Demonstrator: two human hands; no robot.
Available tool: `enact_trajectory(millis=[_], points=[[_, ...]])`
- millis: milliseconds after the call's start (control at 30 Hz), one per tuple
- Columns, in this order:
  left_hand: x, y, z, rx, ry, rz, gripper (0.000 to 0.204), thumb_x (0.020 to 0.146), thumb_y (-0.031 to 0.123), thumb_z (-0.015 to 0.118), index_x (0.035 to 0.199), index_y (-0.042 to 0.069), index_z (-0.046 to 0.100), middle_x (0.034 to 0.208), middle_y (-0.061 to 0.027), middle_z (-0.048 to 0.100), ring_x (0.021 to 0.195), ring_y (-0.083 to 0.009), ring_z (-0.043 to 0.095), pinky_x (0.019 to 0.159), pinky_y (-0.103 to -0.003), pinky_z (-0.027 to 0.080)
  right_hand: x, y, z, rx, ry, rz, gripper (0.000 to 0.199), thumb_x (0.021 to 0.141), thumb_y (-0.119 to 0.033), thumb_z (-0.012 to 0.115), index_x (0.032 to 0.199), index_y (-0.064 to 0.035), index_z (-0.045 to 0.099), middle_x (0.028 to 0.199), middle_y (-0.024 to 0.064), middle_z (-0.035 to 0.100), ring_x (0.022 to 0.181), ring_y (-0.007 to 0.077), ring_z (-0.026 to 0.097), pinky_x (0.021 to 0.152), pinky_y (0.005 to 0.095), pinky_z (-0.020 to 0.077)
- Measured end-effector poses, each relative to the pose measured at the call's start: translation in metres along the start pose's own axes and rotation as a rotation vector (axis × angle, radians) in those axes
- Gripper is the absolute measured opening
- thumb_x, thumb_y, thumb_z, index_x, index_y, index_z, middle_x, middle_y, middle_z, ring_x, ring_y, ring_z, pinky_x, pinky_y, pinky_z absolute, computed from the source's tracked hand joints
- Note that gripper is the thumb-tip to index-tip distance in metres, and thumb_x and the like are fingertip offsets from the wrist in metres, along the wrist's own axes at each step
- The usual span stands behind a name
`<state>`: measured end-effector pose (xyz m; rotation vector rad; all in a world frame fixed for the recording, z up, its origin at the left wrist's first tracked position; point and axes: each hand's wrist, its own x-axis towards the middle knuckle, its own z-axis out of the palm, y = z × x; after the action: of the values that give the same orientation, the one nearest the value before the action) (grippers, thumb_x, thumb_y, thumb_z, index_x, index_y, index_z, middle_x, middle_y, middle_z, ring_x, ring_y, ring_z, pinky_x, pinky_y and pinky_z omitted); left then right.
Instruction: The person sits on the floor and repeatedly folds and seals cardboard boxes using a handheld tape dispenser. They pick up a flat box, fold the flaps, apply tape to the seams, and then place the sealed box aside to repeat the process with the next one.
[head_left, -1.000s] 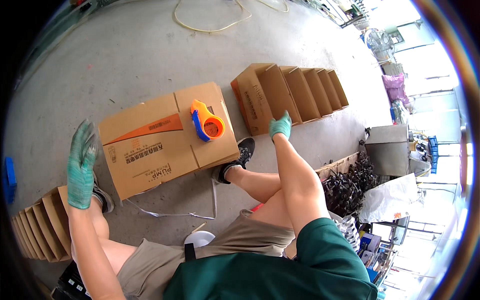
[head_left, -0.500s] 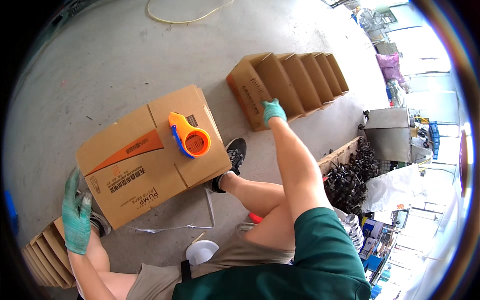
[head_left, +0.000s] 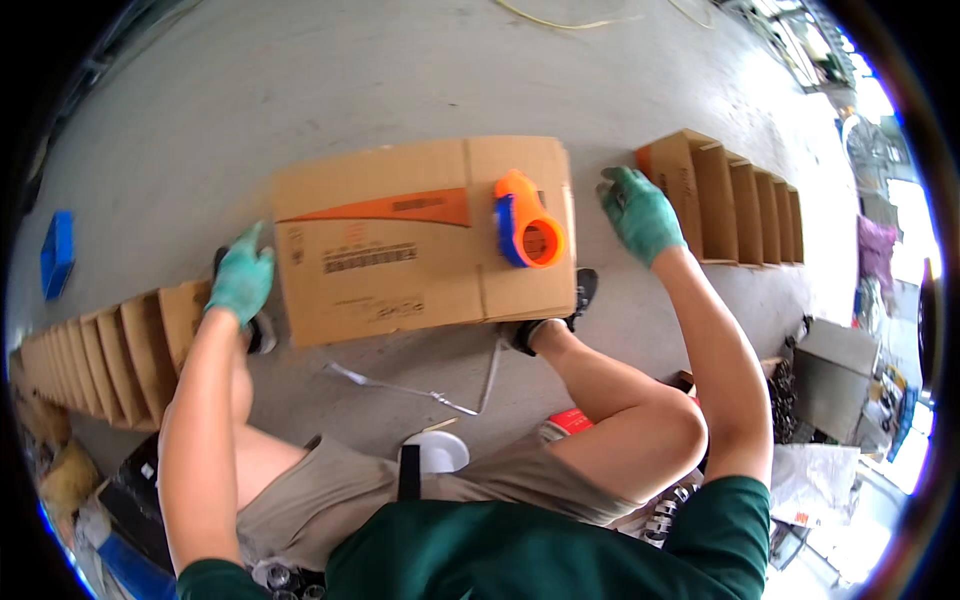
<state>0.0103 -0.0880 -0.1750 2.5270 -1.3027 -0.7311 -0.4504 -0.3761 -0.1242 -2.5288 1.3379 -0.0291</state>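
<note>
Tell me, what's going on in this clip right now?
A seated person in green gloves has a closed cardboard box on the concrete floor in front of them. An orange tape dispenser rests on top of the box. The left hand is at the box's left edge; the right hand is open beside its right edge, apart from the dispenser. Rows of open cartons stand on both sides.
</note>
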Motion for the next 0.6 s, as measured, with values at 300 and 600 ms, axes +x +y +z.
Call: enact_trajectory(millis=[300,600], points=[[0.025,-0.034,0.032,-0.454,-0.259,-0.154,0.054,0.089,0.008,0.049,0.142,-0.002,0.048,0.135,-0.0217,0.059,0.122,-0.0308,0.058,0.104,-0.037,0.043,-0.058,-0.102,0.068,-0.169,-0.354,-0.094,0.045,0.092,-0.013,0.057,0.136,-0.0198,0.053,0.112,0.0180,0.066,0.096,0.0394,0.065,0.081,0.0484,0.0535],[0.021,-0.038,0.057,-0.584,-0.192,-0.256,0.054,0.090,0.007,0.051,0.143,-0.001,0.047,0.130,-0.0219,0.062,0.113,-0.0289,0.063,0.098,-0.037,0.047,-0.049,-0.096,0.106,-0.036,-0.237,-0.151,0.029,0.089,-0.006,0.055,0.116,-0.0132,0.064,0.105,0.0194,0.067,0.094,0.0404,0.066,0.080,0.0483,0.0529]])
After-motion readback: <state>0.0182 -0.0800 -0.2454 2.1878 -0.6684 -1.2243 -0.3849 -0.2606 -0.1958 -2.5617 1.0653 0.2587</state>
